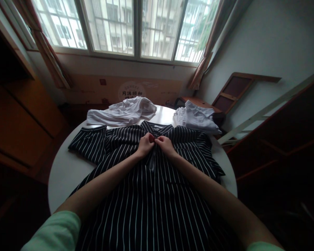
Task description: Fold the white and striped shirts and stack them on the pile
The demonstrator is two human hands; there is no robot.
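A black shirt with white stripes (146, 198) lies spread front up, its collar at the far side and its lower part toward me. Just below the collar, my left hand (146, 143) pinches the left edge of the front opening. My right hand (165, 144) pinches the facing edge, and the fingertips of both hands nearly meet. Between and below them the opening gapes a little, showing dark cloth inside. Any button at the fingertips is too small to make out. One sleeve is folded out to the left; the other lies at the right.
The shirt rests on a round white table (61, 174). Behind it lie a loose white garment (122, 112) at the left and a stack of folded white clothes (196, 118) at the right. A wooden cabinet (18, 122) stands at the left, and a barred window (115, 28) is beyond.
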